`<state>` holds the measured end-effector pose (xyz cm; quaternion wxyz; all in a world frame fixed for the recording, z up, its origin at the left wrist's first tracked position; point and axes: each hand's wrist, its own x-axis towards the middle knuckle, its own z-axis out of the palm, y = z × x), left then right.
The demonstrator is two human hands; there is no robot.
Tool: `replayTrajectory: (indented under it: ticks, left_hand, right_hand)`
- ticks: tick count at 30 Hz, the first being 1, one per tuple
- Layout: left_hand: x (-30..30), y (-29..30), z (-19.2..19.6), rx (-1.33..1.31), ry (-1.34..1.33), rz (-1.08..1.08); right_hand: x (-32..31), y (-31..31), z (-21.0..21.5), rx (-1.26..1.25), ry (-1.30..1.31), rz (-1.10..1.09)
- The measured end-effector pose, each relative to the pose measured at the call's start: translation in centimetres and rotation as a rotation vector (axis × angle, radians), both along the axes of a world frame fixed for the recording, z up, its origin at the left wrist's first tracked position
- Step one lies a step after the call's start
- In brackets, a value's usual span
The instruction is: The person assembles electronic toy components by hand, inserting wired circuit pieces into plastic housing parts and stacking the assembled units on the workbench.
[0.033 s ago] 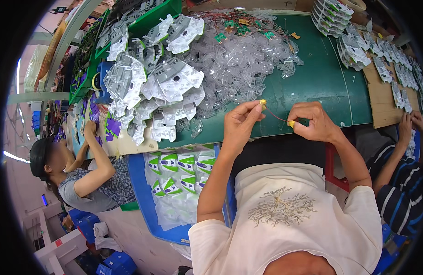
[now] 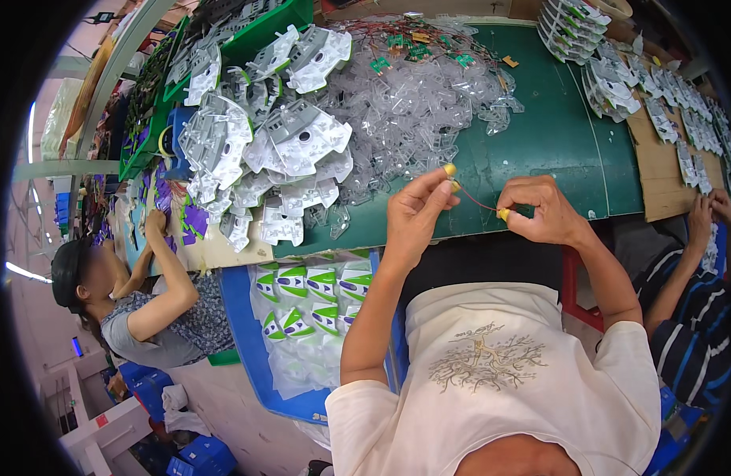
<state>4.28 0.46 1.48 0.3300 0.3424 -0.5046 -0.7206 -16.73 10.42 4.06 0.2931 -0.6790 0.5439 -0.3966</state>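
Left hand [image 2: 413, 208] and right hand [image 2: 540, 210] pinch a thin red wire [image 2: 478, 203].

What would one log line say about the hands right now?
left hand: pinches thin red wire | right hand: pinches other end | fingers: yellow-capped | below: green table | nearby: clear plastic parts pile

one head-worn fisheye view looks steeply down, close over the person's chest, toward the green table [image 2: 556, 135] ahead.
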Motion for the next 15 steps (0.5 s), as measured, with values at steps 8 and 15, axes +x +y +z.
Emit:
replayTrajectory:
  ticks: [8, 15]
  left_hand:
    - [0.2, -0.1, -0.5, 0.016, 0.080, 0.038]
    - [-0.7, 1.2, 0.3, -0.096, 0.103, 0.186]
  right_hand:
    - [-0.3, -0.2, 0.7, 0.131, -0.017, 0.022]
    - [3.9, -2.6, 0.6, 0.056, -0.127, -0.176]
